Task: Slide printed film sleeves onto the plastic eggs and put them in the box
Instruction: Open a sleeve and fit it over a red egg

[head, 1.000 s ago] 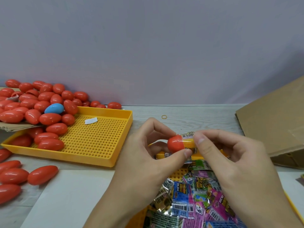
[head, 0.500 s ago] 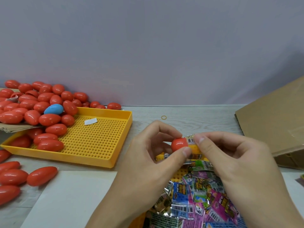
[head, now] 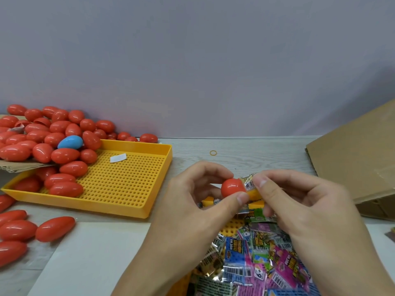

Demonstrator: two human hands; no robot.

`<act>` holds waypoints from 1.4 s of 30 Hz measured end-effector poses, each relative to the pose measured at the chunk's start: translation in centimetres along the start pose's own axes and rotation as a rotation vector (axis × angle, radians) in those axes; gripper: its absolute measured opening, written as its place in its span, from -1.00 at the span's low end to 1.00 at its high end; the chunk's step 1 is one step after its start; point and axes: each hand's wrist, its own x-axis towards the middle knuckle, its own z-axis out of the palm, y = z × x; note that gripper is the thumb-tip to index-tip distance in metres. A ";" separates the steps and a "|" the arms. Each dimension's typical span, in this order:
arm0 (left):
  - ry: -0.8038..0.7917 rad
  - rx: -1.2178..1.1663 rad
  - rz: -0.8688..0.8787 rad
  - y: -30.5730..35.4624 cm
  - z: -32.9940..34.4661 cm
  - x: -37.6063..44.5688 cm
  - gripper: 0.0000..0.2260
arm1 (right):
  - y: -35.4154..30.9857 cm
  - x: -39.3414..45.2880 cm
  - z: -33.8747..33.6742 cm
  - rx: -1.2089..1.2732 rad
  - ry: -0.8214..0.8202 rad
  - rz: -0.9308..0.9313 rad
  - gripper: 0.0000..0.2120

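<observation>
While both hands pinch at frame centre:
L hand (head: 188, 208): grips red egg (head: 232, 187).
R hand (head: 299, 208): pinches film sleeve (head: 249, 183), partly over egg.

It looked like a small packing workshop. A pale wood-grain worktop (head: 245, 154) against a bare grey wall (head: 192, 60) carried a heap of red plastic eggs (head: 42, 137), a perforated yellow tray (head: 128, 184), a pile of printed film sleeves (head: 267, 259) and a cardboard box (head: 359, 159).

Bare table (head: 245, 154) between yellow tray (head: 158, 182) and cardboard box (head: 352, 159).
</observation>
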 end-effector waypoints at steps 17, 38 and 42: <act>-0.014 0.050 0.013 -0.1 -0.1 0.0 -0.75 | -0.3 0.0 0.3 0.041 0.025 -0.003 -0.81; -0.019 0.062 0.037 0.1 -0.2 0.0 -0.73 | -0.2 0.1 0.4 0.070 0.020 0.008 -0.71; -0.032 0.051 0.038 0.1 -0.3 0.0 -0.74 | -0.2 0.0 0.3 0.040 -0.003 -0.003 -0.71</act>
